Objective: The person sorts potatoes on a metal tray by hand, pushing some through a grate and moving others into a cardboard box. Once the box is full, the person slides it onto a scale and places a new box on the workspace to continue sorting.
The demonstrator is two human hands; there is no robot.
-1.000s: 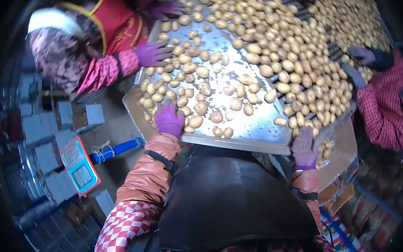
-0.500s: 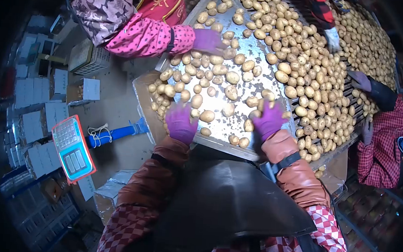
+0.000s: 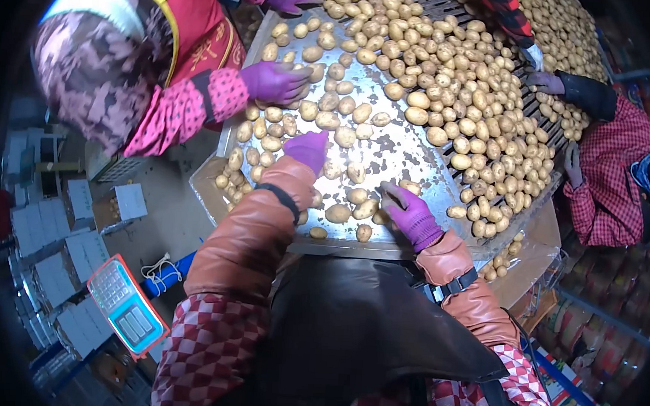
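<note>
My left hand [image 3: 308, 151], in a purple glove, reaches over the metal sorting table [image 3: 387, 158] among loose potatoes [image 3: 345, 136]. Its fingers point down and away from me, mostly hidden behind the back of the hand, so whether they hold a potato does not show. My right hand [image 3: 412, 214], gloved in purple too, is low over the near part of the metal, fingers stretched forward and somewhat apart. Beside its fingertips lie a potato [image 3: 367, 209] to the left and another [image 3: 411, 187] just beyond. Nothing shows in its grasp.
Across on the left, a co-worker's purple-gloved hand [image 3: 276, 82] touches potatoes. A dark slatted grate [image 3: 530, 104] carries a thick layer of potatoes; other workers' hands [image 3: 547, 82] reach in there. Cardboard boxes [image 3: 534, 253] flank the table. A digital scale [image 3: 127, 306] stands lower left.
My left hand has moved forward over the potatoes. My right hand has drawn back slightly to the left, away from potatoes it was touching. The view has shifted; the co-worker's hands have moved.
</note>
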